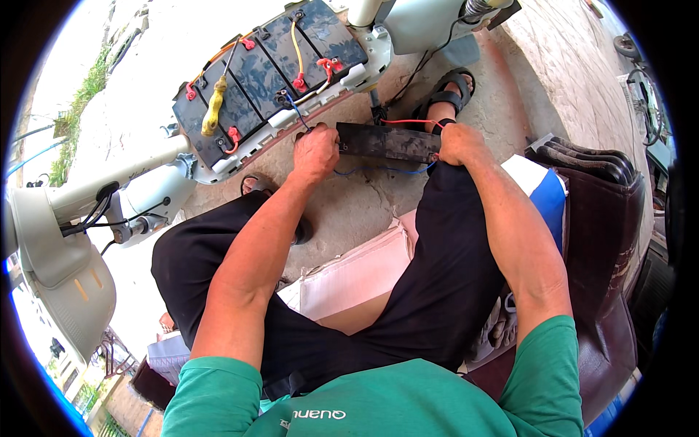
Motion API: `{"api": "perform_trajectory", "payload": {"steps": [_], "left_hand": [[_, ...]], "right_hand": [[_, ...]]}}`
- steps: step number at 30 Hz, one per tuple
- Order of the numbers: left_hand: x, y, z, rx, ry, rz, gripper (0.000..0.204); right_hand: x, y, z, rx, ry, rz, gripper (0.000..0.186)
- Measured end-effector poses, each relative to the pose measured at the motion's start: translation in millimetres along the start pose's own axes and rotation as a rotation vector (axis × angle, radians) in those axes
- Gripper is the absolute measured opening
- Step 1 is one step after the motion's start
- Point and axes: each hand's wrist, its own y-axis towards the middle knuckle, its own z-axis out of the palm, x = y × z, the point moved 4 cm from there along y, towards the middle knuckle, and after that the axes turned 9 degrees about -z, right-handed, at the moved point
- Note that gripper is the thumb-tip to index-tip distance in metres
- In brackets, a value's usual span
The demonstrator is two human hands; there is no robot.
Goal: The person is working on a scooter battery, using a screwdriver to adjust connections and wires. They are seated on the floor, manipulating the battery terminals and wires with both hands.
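Observation:
A long black block, likely a battery (386, 142), sits between my two hands. My left hand (317, 153) is closed at its left end, with a blue wire (297, 109) running from the fingers up to the battery pack (269, 80). My right hand (460, 143) is closed at the right end, where a bit of red shows. Fingertips of both hands are partly hidden. A red wire (408, 121) stretches above the block to my right hand, and another blue wire (386, 168) sags below it. On the pack lies a yellow-handled screwdriver (213, 109), among red-capped terminals.
The pack sits in the white frame of a tilted scooter (156, 156). My sandalled foot (448, 98) rests on the concrete floor. A pink-white box (357, 269) lies between my legs. To the right stands a maroon padded seat (604, 240).

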Motion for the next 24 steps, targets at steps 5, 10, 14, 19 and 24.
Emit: {"api": "perform_trajectory", "payload": {"steps": [5, 10, 14, 19, 24], "left_hand": [[0.9, 0.3, 0.6, -0.001, 0.0, -0.007, 0.012], [0.6, 0.4, 0.4, -0.007, -0.007, -0.008, 0.013], [0.7, 0.2, 0.5, -0.008, -0.004, -0.006, 0.013], [1.3, 0.2, 0.9, -0.018, -0.01, 0.009, 0.013], [1.1, -0.4, 1.0, -0.012, -0.024, 0.008, 0.014]], "right_hand": [[2.4, -2.8, -3.6, 0.018, -0.021, 0.009, 0.031], [3.2, -3.7, -4.5, 0.018, -0.012, 0.016, 0.031], [2.9, -5.1, -5.5, 0.011, 0.011, 0.003, 0.033], [1.4, -3.3, -2.9, -0.012, 0.01, -0.004, 0.035], [1.4, -1.1, -0.5, -0.044, -0.063, -0.031, 0.033]]}}
